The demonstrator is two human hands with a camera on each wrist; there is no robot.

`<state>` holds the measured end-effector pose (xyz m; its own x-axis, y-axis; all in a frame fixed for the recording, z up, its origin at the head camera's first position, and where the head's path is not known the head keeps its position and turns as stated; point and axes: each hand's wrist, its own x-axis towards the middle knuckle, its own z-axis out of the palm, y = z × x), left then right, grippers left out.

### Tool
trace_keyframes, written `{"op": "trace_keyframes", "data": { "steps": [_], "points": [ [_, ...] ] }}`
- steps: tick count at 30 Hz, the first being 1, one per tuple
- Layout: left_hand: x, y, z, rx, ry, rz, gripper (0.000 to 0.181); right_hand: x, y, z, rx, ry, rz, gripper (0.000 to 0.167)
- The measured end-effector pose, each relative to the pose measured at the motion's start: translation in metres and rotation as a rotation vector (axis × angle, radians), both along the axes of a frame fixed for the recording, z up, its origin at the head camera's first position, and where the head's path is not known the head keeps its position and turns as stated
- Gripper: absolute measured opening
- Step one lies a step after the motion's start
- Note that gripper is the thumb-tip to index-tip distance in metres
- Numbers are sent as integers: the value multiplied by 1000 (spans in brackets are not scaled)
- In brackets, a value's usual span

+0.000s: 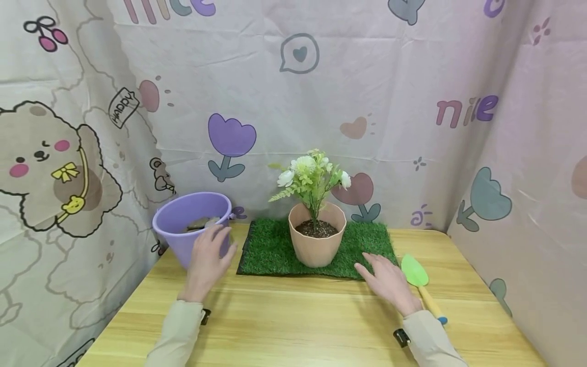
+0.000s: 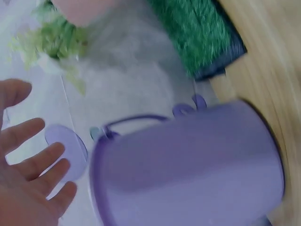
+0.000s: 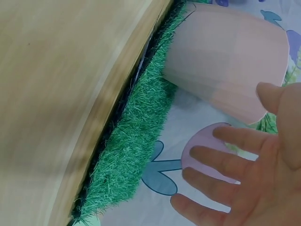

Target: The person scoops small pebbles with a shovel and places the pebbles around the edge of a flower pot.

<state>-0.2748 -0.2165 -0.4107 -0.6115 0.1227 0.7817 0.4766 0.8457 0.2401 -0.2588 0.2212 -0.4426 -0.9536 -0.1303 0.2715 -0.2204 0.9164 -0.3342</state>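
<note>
Purple bucket [image 1: 176, 244] stands upright at L end of wood surface [image 1: 293, 326]; some greyish-brown pieces [image 1: 196, 224] inside, can't tell what; thin handle [image 2: 136, 118] shows on its side in L wrist view; L hand [image 1: 208, 262] is just in front of it in head view, fingers spread, holding nothing, w/ a gap btwn fingers & bucket in wrist view; pinkish pot [image 1: 316, 250] stands upright on green turf mat [image 1: 266, 255], mid-surface, w/ dark soil [image 1: 316, 229] & white-flowered plant [image 1: 308, 178]; R hand [image 1: 387, 280] is nr mat's front R corner, fingers apart, nothing held, clear of pot; trowel [image 1: 416, 272], green blade, yellow handle, blue end, lies just R of mat; beige sleeves [image 1: 176, 331] on both arms; printed cloth [image 1: 298, 102] hangs behind, w/ tulips, hearts, "nice" lettering.
</note>
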Motion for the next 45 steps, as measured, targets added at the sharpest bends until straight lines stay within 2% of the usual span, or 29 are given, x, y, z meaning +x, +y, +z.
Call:
{"op": "trace_keyframes", "data": {
  "steps": [5,10,16,25,32,37,39,40,45],
  "points": [
    [-9,-19,1,46,96,49,38,1,2,1,-32,-3,-40,66],
    [-15,-33,-1,45,124,88,34,1,3,0,-37,-37,-36,69],
    [-24,-44,-3,52,88,156,31,1,2,0,-35,-53,-27,72],
    [-31,-62,-5,40,-35,259,41,2,2,-3,-21,-61,-11,72],
    [-32,-76,0,137,-62,299,47,1,2,-7,-12,-48,-8,71],
    [-37,-91,10,195,-62,291,38,2,4,-8,-19,-42,-10,71],
    [-40,-99,15,222,-113,282,34,2,4,-8,-22,-40,-11,70],
    [-42,-104,18,243,-159,276,35,2,4,-9,-23,-41,-10,70],
    [-45,-126,28,397,-455,236,57,1,5,-10,-31,-48,-11,71]
  ]
}}
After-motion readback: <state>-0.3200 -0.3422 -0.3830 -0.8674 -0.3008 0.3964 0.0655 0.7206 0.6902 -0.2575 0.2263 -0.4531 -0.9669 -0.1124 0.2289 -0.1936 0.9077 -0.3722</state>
